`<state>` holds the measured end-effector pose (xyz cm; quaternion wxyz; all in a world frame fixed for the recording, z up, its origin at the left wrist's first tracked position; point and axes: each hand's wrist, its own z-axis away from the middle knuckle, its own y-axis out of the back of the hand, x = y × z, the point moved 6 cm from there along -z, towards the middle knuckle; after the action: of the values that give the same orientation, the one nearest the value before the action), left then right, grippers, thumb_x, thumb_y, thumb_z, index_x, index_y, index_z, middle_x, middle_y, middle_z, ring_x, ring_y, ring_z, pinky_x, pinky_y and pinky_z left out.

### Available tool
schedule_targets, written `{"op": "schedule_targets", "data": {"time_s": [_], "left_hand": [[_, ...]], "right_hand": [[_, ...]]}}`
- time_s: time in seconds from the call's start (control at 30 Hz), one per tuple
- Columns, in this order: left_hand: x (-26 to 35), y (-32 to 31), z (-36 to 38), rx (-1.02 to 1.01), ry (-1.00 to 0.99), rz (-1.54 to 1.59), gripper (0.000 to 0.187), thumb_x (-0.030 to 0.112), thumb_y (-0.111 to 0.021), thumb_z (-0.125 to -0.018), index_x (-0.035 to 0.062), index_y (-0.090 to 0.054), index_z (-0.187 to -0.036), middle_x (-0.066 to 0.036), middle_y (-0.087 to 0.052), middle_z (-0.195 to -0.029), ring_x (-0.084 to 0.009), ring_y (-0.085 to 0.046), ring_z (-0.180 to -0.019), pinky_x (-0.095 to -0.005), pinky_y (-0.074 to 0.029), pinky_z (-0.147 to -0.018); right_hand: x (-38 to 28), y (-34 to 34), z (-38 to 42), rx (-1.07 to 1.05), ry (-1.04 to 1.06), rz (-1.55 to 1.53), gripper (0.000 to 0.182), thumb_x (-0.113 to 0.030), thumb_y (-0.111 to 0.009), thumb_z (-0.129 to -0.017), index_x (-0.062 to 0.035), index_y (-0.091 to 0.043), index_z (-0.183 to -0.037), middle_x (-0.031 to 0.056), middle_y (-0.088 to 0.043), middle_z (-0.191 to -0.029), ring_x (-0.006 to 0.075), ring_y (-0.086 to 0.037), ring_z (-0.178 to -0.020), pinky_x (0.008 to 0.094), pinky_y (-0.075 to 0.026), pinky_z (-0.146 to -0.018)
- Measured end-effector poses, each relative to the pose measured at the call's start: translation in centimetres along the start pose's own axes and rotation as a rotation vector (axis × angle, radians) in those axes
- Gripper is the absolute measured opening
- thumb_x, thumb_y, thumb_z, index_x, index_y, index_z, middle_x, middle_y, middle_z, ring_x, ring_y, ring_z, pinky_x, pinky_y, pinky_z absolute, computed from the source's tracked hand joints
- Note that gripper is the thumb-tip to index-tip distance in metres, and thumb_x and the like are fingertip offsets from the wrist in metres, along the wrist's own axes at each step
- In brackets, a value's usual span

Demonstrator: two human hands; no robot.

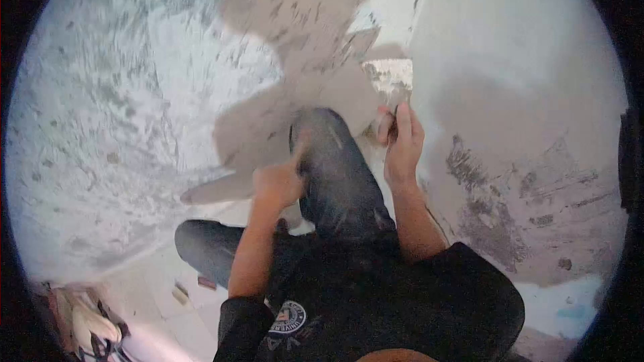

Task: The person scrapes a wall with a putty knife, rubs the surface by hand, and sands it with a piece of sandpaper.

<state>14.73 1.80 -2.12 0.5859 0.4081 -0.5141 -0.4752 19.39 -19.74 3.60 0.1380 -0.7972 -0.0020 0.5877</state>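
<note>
My right hand (404, 137) is closed around the handle of a scraper, its fingers pointing up and away from me. The scraper's broad blade (392, 74) is speckled whitish and lies against the surface near the corner, where the rough wall meets the smoother one. My left hand (278, 184) is over my raised knee (323, 137), blurred by motion. Its index finger is stretched out along the dark trouser leg, and the other fingers look curled. Nothing shows in it. A grey elongated shape (218, 189) beside this hand may be a shadow.
A rough, streaked whitish wall (114, 107) fills the left, with my shadow on it. The right wall (516, 40) has dark worn patches (500, 221) low down. Two small blocks (206, 283) lie on the pale floor, and beige and black items (97, 325) sit at lower left.
</note>
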Motion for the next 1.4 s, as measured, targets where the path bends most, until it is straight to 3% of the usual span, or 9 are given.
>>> {"op": "schedule_targets", "data": {"time_s": [0.13, 0.3, 0.37, 0.43, 0.57, 0.8, 1.03, 1.27, 1.4], "left_hand": [[-14.5, -6.3, 1.9, -0.061, 0.213, -0.067, 0.043, 0.041, -0.061, -0.087, 0.0010, -0.070, -0.101, -0.023, -0.068, -0.105, -0.0398, -0.065, -0.099, -0.0480, -0.051, -0.082], [-8.0, 1.7, 8.9, 0.264, -0.002, 0.427, 0.033, 0.028, -0.062, -0.093, -0.0024, -0.069, -0.104, -0.014, -0.065, -0.066, -0.0238, -0.063, -0.057, -0.0363, -0.048, -0.061], [-6.6, 1.8, 10.9, -0.005, 0.040, 0.817, 0.030, 0.027, -0.060, -0.096, 0.0006, -0.070, -0.104, -0.005, -0.060, -0.061, -0.0156, -0.055, -0.054, -0.0339, -0.045, -0.058], [-5.4, 2.8, 11.9, -0.020, 0.146, 0.939, 0.027, 0.023, -0.060, -0.096, -0.0012, -0.071, -0.092, -0.001, -0.059, -0.066, -0.0117, -0.057, -0.067, -0.0311, -0.044, -0.062], [-3.7, 5.7, 12.1, 0.630, -0.140, 1.383, 0.045, 0.037, -0.047, -0.101, -0.0004, -0.058, -0.122, -0.009, -0.064, -0.098, -0.0175, -0.059, -0.092, -0.0310, -0.048, -0.076], [-3.9, 3.5, 12.6, 0.509, -0.312, 2.081, 0.059, 0.049, -0.030, -0.103, 0.0035, -0.040, -0.140, -0.019, -0.056, -0.130, -0.0271, -0.058, -0.112, -0.0375, -0.049, -0.093], [-5.7, 1.9, 10.3, 0.761, -0.105, 1.489, 0.047, 0.039, -0.036, -0.104, 0.0032, -0.048, -0.133, -0.019, -0.055, -0.130, -0.0278, -0.052, -0.120, -0.0401, -0.039, -0.104], [0.4, 16.5, 7.7, 1.289, -0.559, 0.166, 0.027, 0.028, -0.052, -0.096, 0.0109, -0.066, -0.112, -0.008, -0.059, -0.129, -0.0260, -0.048, -0.127, -0.0457, -0.028, -0.110], [6.4, 22.5, 6.2, 1.107, -0.750, -0.416, 0.025, 0.026, -0.055, -0.089, 0.0146, -0.070, -0.105, -0.002, -0.065, -0.124, -0.0230, -0.047, -0.131, -0.0500, -0.017, -0.115]], "right_hand": [[-1.3, 2.4, 0.6, 0.024, 0.070, 0.021, 0.043, -0.036, -0.043, -0.105, 0.0001, -0.065, -0.095, -0.0022, -0.050, -0.061, 0.0055, -0.043, -0.054, 0.0230, -0.031, -0.051], [1.5, 2.9, -0.4, 0.025, -0.019, 0.033, 0.037, -0.031, -0.044, -0.105, -0.0014, -0.067, -0.103, 0.0010, -0.060, -0.070, 0.0048, -0.042, -0.055, 0.0221, -0.034, -0.051], [0.2, 1.3, 0.6, -0.002, 0.019, 0.052, 0.036, -0.030, -0.045, -0.104, -0.0010, -0.066, -0.107, 0.0019, -0.063, -0.074, 0.0048, -0.042, -0.057, 0.0220, -0.036, -0.053], [-1.6, -1.1, 2.1, -0.097, 0.037, 0.039, 0.032, -0.027, -0.045, -0.104, -0.0010, -0.062, -0.113, 0.0025, -0.064, -0.075, 0.0051, -0.044, -0.060, 0.0219, -0.037, -0.055], [-1.9, -7.8, 10.2, -0.576, -0.126, -0.121, 0.032, -0.027, -0.046, -0.104, 0.0002, -0.054, -0.119, 0.0038, -0.064, -0.080, 0.0087, -0.052, -0.064, 0.0241, -0.043, -0.061], [3.4, -12.2, 18.7, -1.171, -0.445, -0.023, 0.021, -0.019, -0.048, -0.102, -0.0014, -0.051, -0.114, 0.0056, -0.060, -0.093, 0.0126, -0.057, -0.083, 0.0283, -0.045, -0.072], [1.8, -14.2, 15.3, -0.875, -0.203, 0.018, 0.043, -0.017, -0.050, -0.101, 0.0002, -0.035, -0.138, 0.0106, -0.055, -0.115, 0.0166, -0.055, -0.102, 0.0352, -0.047, -0.089], [-3.5, -13.8, 6.0, -0.681, -0.212, -0.117, 0.031, -0.019, -0.046, -0.103, -0.0012, -0.043, -0.128, 0.0100, -0.056, -0.106, 0.0139, -0.053, -0.101, 0.0318, -0.046, -0.086], [-6.2, -13.9, 0.9, -0.526, 0.059, -0.334, 0.028, -0.016, -0.045, -0.103, -0.0019, -0.045, -0.126, 0.0109, -0.057, -0.104, 0.0127, -0.055, -0.095, 0.0321, -0.047, -0.077]]}}
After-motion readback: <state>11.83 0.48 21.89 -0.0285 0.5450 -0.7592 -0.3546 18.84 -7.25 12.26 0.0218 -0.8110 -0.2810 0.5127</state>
